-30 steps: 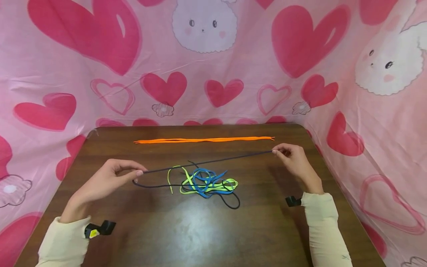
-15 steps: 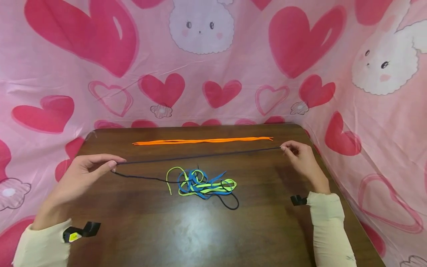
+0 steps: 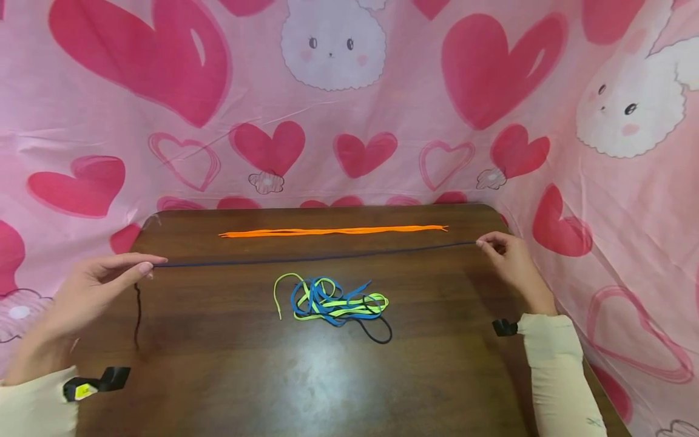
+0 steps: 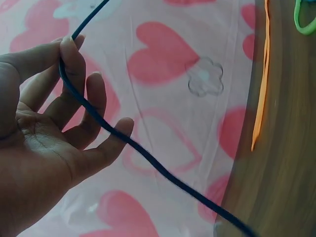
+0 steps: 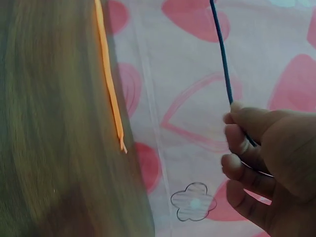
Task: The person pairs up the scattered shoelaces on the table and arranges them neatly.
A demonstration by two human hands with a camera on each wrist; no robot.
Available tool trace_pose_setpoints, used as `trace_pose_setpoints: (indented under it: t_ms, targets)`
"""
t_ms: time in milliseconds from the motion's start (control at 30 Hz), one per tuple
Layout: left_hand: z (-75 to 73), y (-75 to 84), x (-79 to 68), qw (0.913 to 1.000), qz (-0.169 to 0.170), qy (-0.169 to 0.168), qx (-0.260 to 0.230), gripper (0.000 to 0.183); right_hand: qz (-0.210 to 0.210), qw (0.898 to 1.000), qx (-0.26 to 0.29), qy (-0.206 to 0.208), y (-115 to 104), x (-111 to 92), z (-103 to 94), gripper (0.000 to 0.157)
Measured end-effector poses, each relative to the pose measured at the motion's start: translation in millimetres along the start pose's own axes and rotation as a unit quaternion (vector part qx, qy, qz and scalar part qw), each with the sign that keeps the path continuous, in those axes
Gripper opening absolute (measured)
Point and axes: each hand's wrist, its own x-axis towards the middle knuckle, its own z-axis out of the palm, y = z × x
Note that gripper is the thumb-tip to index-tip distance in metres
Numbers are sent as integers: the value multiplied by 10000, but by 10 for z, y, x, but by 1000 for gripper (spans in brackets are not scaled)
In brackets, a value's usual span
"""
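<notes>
1. Your left hand [image 3: 93, 290], at the left of the frame, pinches the dark cord [image 3: 319, 259] between thumb and forefinger; the spare tail [image 3: 138, 315] crosses your other, loosely bent fingers and hangs below.
2. Your right hand [image 3: 516, 267], right of centre, has a thumb-and-finger pinch near the cord's other end, remaining fingers curled.
3. The cord spans mid-frame with only a slight sag, probably because your hands are spread wide to take out slack.
4. At upper middle, the orange laces [image 3: 355, 230] lie straight along the surface [image 3: 246, 376], apparently to avoid tangling.
5. At centre, the green lace [image 3: 355, 303], blue lace [image 3: 360, 287] and a black loop [image 3: 377, 341] lie heaped together, apart from the orange.
</notes>
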Motion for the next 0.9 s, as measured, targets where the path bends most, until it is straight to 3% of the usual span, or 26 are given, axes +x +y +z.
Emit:
trace_pose_setpoints:
  t_ms: [367, 600, 700, 900]
  targets:
    - [-291, -404, 33, 9990, -399, 152, -115, 30, 165, 9987, -226, 428, 247, 15, -49, 21]
    - [-391, -660, 8, 9986, -477, 220, -42, 33, 44, 9965, -593, 585, 422, -24, -70, 12]
    - [-423, -780, -12, 9975, -621, 320, 53, 31, 30, 9938, -897, 655, 494, -30, -96, 13]
    - [-453, -959, -31, 9925, -1119, 476, 129, 29, 415, 9896, -1232, 614, 617, -42, -174, 17]
